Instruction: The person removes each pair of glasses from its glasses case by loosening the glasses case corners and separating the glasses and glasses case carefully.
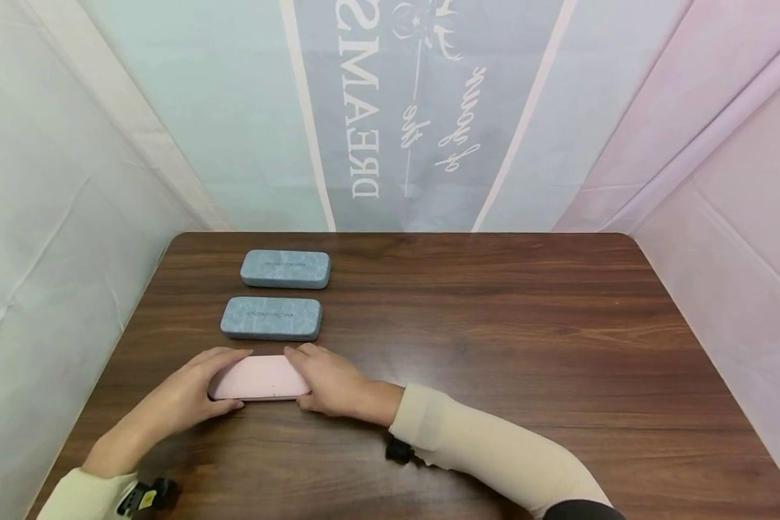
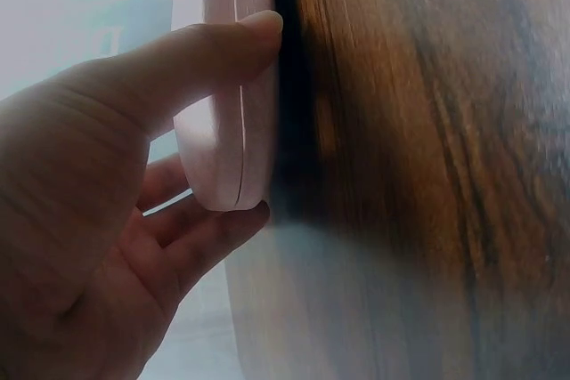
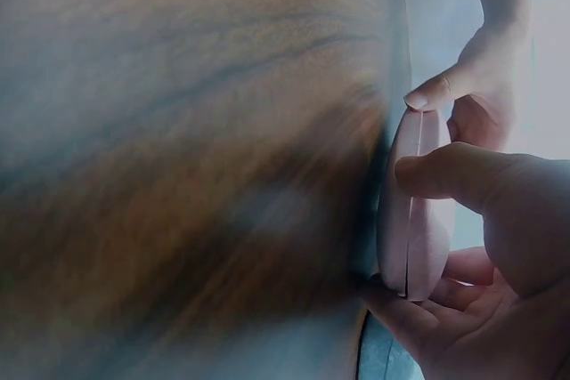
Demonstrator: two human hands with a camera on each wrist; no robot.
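A pink glasses case (image 1: 263,378) lies lengthwise across the near left of the table, its lid closed, with a thin seam (image 2: 239,122) along the side. My left hand (image 1: 191,390) grips its left end, thumb on the near side and fingers round the far side. At the other end my right hand (image 1: 335,383) holds it the same way. In the right wrist view both thumbs press the near side of the case (image 3: 415,229). Just beyond it is a blue glasses case (image 1: 271,318), and behind that a second blue glasses case (image 1: 286,269); both are closed.
The dark wooden table (image 1: 526,332) stretches off to the right. Pale fabric hangs round its sides, and a printed cloth (image 1: 416,144) with lettering hangs at the back edge. Small black cameras (image 1: 399,451) sit on the wrists.
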